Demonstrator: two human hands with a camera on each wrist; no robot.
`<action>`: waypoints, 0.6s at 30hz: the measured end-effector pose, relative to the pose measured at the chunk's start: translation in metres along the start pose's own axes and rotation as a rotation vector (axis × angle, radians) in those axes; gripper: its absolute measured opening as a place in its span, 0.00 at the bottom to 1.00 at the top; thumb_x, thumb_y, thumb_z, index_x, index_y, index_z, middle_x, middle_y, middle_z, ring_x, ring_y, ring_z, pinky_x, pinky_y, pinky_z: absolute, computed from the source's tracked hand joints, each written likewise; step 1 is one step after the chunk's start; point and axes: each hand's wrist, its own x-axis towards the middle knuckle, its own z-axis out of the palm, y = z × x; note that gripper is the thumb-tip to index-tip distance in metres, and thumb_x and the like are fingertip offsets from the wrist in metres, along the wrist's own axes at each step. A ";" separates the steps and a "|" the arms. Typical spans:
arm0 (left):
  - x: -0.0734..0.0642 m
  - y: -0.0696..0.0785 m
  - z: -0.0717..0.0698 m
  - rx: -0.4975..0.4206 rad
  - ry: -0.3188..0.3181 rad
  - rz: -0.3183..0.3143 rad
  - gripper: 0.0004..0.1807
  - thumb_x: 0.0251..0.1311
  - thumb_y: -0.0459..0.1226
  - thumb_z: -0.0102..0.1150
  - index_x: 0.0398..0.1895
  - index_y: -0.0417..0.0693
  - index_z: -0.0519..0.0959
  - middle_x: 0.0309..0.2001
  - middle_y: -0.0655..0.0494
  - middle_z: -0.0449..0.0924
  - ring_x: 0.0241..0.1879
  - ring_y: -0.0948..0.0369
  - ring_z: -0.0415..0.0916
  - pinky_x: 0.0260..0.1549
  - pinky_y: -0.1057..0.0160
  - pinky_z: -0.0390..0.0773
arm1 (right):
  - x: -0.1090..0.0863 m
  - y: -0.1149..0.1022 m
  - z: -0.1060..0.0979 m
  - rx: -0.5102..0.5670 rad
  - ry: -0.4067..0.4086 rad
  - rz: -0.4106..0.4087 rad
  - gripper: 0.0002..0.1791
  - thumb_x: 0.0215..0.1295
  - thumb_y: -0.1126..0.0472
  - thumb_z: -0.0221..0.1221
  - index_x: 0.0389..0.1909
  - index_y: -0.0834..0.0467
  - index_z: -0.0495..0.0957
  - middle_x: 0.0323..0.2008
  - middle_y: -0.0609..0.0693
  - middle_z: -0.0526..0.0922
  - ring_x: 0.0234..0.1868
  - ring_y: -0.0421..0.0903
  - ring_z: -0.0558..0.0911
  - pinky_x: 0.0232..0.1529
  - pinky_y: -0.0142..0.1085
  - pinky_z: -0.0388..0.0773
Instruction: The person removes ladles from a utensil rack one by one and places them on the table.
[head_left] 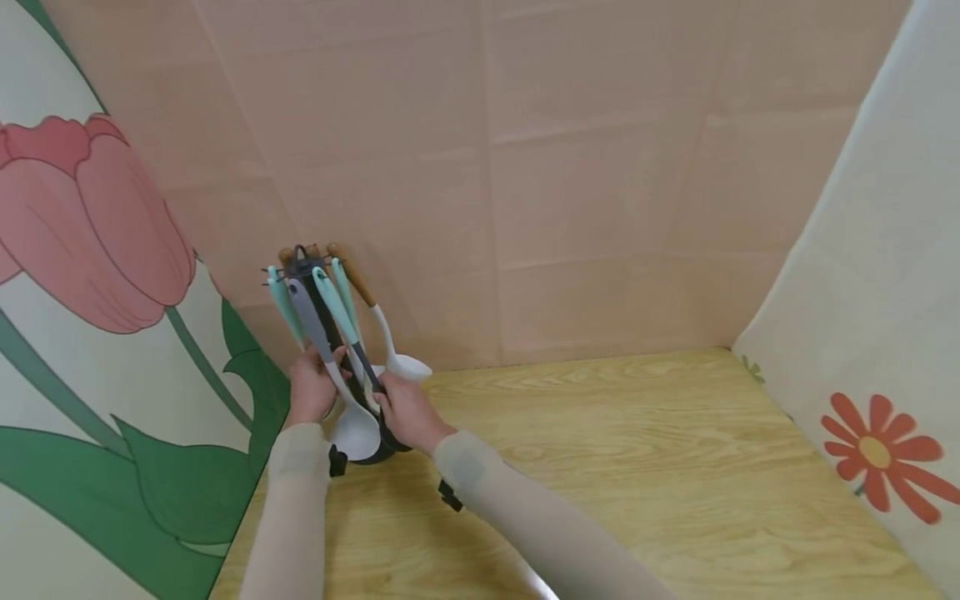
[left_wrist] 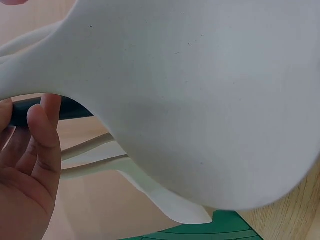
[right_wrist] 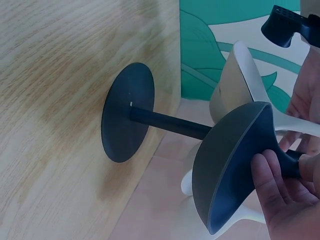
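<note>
A dark utensil rack [head_left: 303, 265] stands against the back wall at left, with several kitchen utensils hung around its central pole. My left hand [head_left: 310, 387] curls its fingers around the dark pole [left_wrist: 77, 110], behind a white-headed utensil with a grey handle [head_left: 356, 429]. My right hand [head_left: 411, 410] grips the neck of a black ladle [right_wrist: 227, 170], whose teal handle [head_left: 333, 304] reaches up to the rack's top. The round base [right_wrist: 127, 112] sits on the table. A white ladle with a brown handle [head_left: 408, 367] hangs at the right side.
A wood-grain table [head_left: 637, 442] extends to the right of the rack. A pinkish-brown covering [head_left: 585, 183] forms the back wall. Flower-printed sheets stand at the left [head_left: 97, 225] and right [head_left: 877, 333]. Another teal handle [head_left: 283, 307] hangs at the rack's left.
</note>
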 end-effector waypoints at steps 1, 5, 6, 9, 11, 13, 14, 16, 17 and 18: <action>0.000 0.000 0.000 -0.001 0.000 0.005 0.17 0.73 0.42 0.55 0.52 0.36 0.79 0.35 0.31 0.83 0.34 0.39 0.84 0.21 0.68 0.76 | 0.000 0.000 0.000 0.003 0.000 0.000 0.04 0.75 0.61 0.55 0.42 0.58 0.75 0.35 0.48 0.81 0.36 0.42 0.80 0.40 0.32 0.78; 0.001 -0.001 0.000 0.006 0.004 0.015 0.17 0.73 0.43 0.55 0.50 0.36 0.79 0.35 0.32 0.84 0.31 0.44 0.84 0.21 0.68 0.76 | -0.001 -0.001 0.000 0.029 -0.005 0.010 0.04 0.75 0.61 0.55 0.42 0.58 0.75 0.34 0.48 0.81 0.35 0.41 0.79 0.38 0.32 0.78; 0.001 -0.001 0.000 0.008 0.006 0.016 0.17 0.73 0.43 0.55 0.50 0.37 0.79 0.35 0.33 0.84 0.29 0.47 0.84 0.21 0.67 0.77 | -0.001 -0.001 -0.001 0.035 -0.007 0.014 0.04 0.75 0.61 0.55 0.41 0.58 0.75 0.34 0.48 0.81 0.34 0.41 0.79 0.37 0.31 0.77; 0.002 -0.003 0.001 0.009 0.010 0.020 0.17 0.73 0.44 0.55 0.49 0.37 0.79 0.33 0.32 0.84 0.23 0.59 0.81 0.18 0.66 0.77 | -0.002 -0.001 -0.001 0.043 -0.007 0.022 0.04 0.75 0.61 0.55 0.41 0.58 0.75 0.34 0.48 0.81 0.34 0.41 0.78 0.36 0.31 0.77; 0.002 -0.004 0.001 0.011 0.014 0.020 0.18 0.73 0.45 0.55 0.48 0.37 0.79 0.32 0.32 0.84 0.22 0.65 0.79 0.17 0.65 0.77 | -0.003 -0.002 -0.001 0.049 -0.007 0.024 0.04 0.75 0.62 0.55 0.41 0.58 0.75 0.34 0.48 0.81 0.33 0.41 0.78 0.36 0.31 0.77; 0.002 -0.004 0.001 0.017 0.012 0.017 0.19 0.73 0.46 0.55 0.48 0.37 0.78 0.33 0.32 0.84 0.22 0.66 0.78 0.17 0.65 0.76 | -0.003 -0.002 -0.001 0.052 -0.004 0.020 0.04 0.75 0.62 0.55 0.42 0.59 0.75 0.34 0.48 0.81 0.33 0.41 0.78 0.36 0.31 0.77; 0.002 -0.004 0.001 0.020 0.013 0.012 0.19 0.73 0.46 0.55 0.48 0.37 0.78 0.33 0.32 0.84 0.22 0.65 0.79 0.17 0.65 0.76 | -0.004 -0.001 -0.002 0.051 -0.004 0.016 0.04 0.75 0.62 0.55 0.42 0.59 0.75 0.34 0.48 0.81 0.33 0.40 0.78 0.36 0.31 0.77; 0.002 -0.004 0.001 0.020 0.009 0.005 0.19 0.73 0.46 0.55 0.47 0.36 0.77 0.34 0.31 0.84 0.23 0.64 0.80 0.17 0.65 0.76 | -0.004 -0.001 -0.002 0.048 -0.001 0.006 0.04 0.76 0.61 0.55 0.42 0.59 0.75 0.34 0.48 0.81 0.33 0.40 0.78 0.36 0.30 0.77; 0.002 -0.004 0.001 0.019 0.007 0.002 0.19 0.73 0.46 0.55 0.48 0.36 0.77 0.34 0.31 0.84 0.23 0.63 0.80 0.17 0.65 0.75 | -0.005 -0.001 -0.002 0.045 0.004 -0.001 0.04 0.76 0.61 0.55 0.42 0.59 0.75 0.34 0.48 0.81 0.33 0.40 0.78 0.36 0.30 0.77; 0.002 -0.004 0.000 0.017 0.005 0.001 0.18 0.73 0.45 0.55 0.48 0.36 0.77 0.34 0.31 0.84 0.23 0.63 0.80 0.17 0.65 0.75 | -0.005 -0.002 -0.002 0.044 0.006 -0.005 0.04 0.76 0.61 0.55 0.42 0.59 0.75 0.35 0.48 0.81 0.33 0.40 0.78 0.36 0.30 0.77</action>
